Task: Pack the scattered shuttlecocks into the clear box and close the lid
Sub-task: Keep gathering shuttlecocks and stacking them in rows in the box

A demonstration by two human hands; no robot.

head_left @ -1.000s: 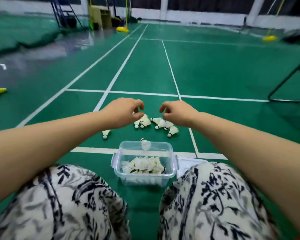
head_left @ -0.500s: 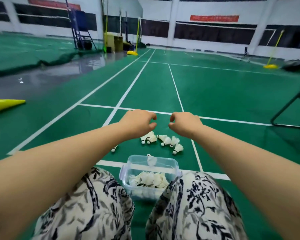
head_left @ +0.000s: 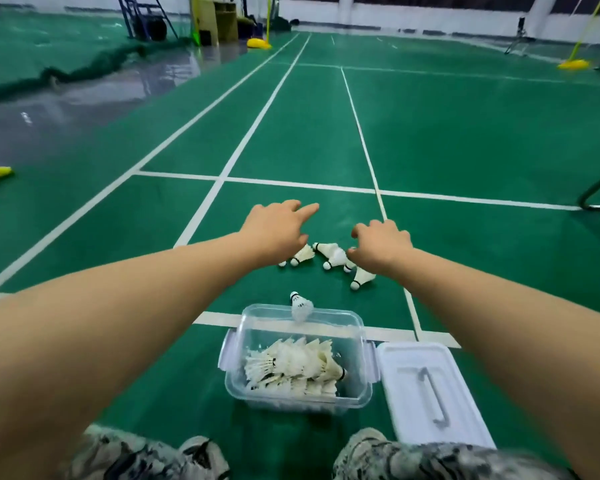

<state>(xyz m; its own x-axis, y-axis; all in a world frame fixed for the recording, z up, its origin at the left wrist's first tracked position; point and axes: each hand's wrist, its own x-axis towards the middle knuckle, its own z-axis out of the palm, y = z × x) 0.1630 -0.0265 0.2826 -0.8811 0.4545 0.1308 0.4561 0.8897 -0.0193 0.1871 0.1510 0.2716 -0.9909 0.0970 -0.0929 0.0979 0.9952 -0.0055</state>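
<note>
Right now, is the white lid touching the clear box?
Touching. The head view shows the lid lying flat on the floor, its left edge pressed against the clear box's right side latch.

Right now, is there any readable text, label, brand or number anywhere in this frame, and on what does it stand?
None can be read.
Shuttlecocks in the clear box: no print legible.
Loose shuttlecocks on the floor: dark bands only, no lettering legible.
White lid: no label visible.
Court floor: white lines only, no words.
Back wall and gear: too blurred to tell.
</note>
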